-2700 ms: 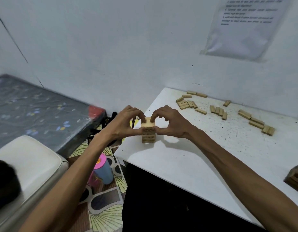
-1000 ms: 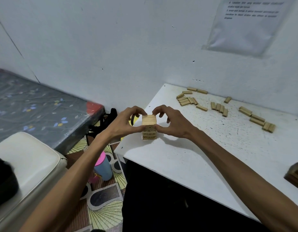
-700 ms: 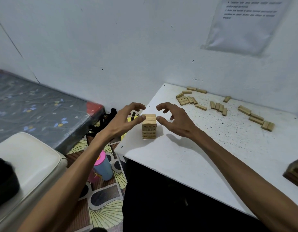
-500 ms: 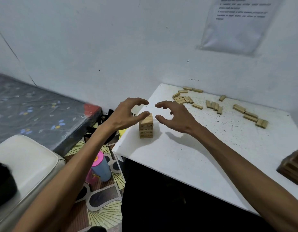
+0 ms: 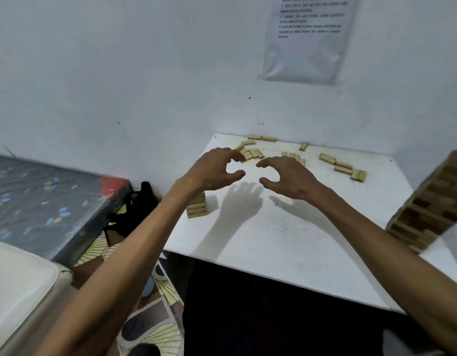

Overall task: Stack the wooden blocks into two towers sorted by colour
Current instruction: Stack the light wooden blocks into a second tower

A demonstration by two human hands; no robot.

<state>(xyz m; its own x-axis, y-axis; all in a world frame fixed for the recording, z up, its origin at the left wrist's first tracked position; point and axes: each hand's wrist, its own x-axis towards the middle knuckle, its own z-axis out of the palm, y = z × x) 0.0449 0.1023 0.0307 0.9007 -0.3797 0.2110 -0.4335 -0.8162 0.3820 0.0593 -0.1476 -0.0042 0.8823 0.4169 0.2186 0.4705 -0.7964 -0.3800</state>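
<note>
With left hand (image 5: pixel 214 170) and right hand (image 5: pixel 286 178) empty, fingers (image 5: pixel 230 154) loosely curled, the pale tower (image 5: pixel 198 208) could be knocked off the desk (image 5: pixel 286 240) by the left forearm (image 5: pixel 155 240) above it.

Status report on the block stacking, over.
Left hand and right hand open, empty. Light block tower stands free, partly behind left wrist. Loose light blocks ahead, nothing between.

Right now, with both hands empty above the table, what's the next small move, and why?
Probably reach the left hand forward to pick a loose light block from the cluster just beyond it. Both it and the right hand hold nothing, and the light tower near the table corner is a few layers high.
</note>
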